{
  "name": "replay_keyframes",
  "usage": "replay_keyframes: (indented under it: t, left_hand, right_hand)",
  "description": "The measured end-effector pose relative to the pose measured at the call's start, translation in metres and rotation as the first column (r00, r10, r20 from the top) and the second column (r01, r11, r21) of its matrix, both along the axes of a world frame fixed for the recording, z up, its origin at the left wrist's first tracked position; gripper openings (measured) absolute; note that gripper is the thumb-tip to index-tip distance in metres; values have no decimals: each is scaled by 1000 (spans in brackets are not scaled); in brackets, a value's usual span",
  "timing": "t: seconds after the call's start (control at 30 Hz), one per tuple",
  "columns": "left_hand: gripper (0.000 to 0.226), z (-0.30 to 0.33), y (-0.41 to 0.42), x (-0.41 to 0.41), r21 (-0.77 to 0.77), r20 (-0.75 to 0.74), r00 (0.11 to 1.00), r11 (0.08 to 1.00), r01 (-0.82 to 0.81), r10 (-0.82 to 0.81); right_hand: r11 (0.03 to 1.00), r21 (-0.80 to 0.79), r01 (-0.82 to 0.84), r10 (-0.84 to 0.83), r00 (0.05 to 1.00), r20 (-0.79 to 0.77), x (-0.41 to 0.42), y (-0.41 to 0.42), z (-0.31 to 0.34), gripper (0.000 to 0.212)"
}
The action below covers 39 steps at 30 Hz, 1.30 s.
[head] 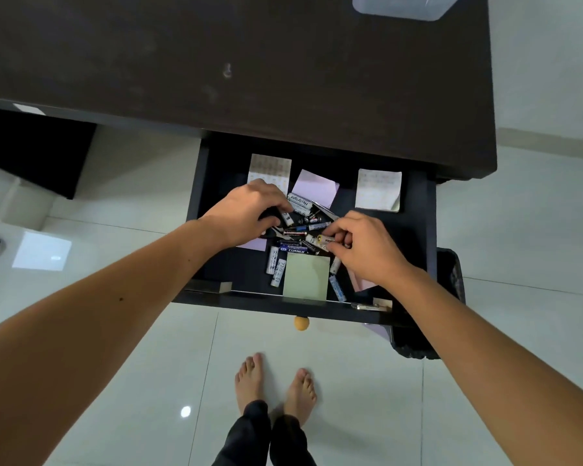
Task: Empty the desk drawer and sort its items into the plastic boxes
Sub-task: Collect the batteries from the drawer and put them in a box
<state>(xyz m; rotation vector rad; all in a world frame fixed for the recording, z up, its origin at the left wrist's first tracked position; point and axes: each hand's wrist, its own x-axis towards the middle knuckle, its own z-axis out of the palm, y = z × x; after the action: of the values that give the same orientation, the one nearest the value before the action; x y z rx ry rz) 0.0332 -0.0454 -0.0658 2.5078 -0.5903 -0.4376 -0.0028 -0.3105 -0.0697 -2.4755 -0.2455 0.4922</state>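
Open desk drawer with loose batteries and paper notes, one clear box on the desk

The dark drawer stands pulled out. A heap of batteries lies between the fingertips of both hands; the right fingers pinch one white battery. A green note lies just below them, a lilac note above. A clear plastic box sits well beyond, at the desk's far edge.

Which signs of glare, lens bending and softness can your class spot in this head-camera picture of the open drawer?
Head view: bright glare spots sit on the glossy floor tiles; the wide lens bows the desk edge and stretches both forearms; the plastic box is cut off at the top edge; battery labels in the drawer are only partly readable.
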Motion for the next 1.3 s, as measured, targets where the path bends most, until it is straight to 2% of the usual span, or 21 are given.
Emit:
replay_keyframes:
  t: [0.17, 0.33, 0.57, 0.6, 0.73, 0.87, 0.97, 1.13, 1.23, 1.3]
  left_hand:
    - [31, -6, -1, 5, 15, 26, 996, 996, 88, -88]
    - [32, -8, -4, 10, 41, 15, 989, 989, 143, -144]
    - [27, -11, -3, 13, 16, -6, 991, 991, 134, -134]
    - [26, -12, -3, 13, 17, 0, 991, 991, 131, -131]
    - [30, -15, -4, 10, 20, 23, 993, 993, 118, -119]
    - [30, -18, -5, 10, 25, -17, 994, 994, 111, -110]
    - [23, -19, -3, 6, -10, -9, 996, 996, 90, -91]
    - [18, -10, -6, 5, -103, -47, 997, 993, -61, 56]
    - [21, -9, -8, 7, -99, -51, 997, 993, -59, 54]
    - [21, -12, -8, 6, -75, -61, 998, 997, -24, 19]
  right_hand:
    - [995, 97, 28, -26, 999, -22, -2, -3, 7, 15]
    - [984, 181, -9, 19, 998, -55, -2, 1, 9, 32]
    - [995, 94, 37, -29, 995, -93, 0, 9, 8, 12]
    - [998, 59, 27, -21, 995, -100, 0, 10, 7, 11]
    - [996, -77, -33, 22, 990, -140, 0, 14, 4, 30]
    - [998, -68, -6, -4, 990, -138, 1, 13, 4, 18]
    - [999, -38, -34, 29, 993, -112, -1, 11, 6, 14]
    - [997, 71, 30, -19, 989, -148, 0, 2, 14, 16]
    - [985, 158, 65, -34, 980, -195, 4, 2, 24, 30]
    - [982, 167, 93, -57, 976, -210, 7, 3, 26, 24]
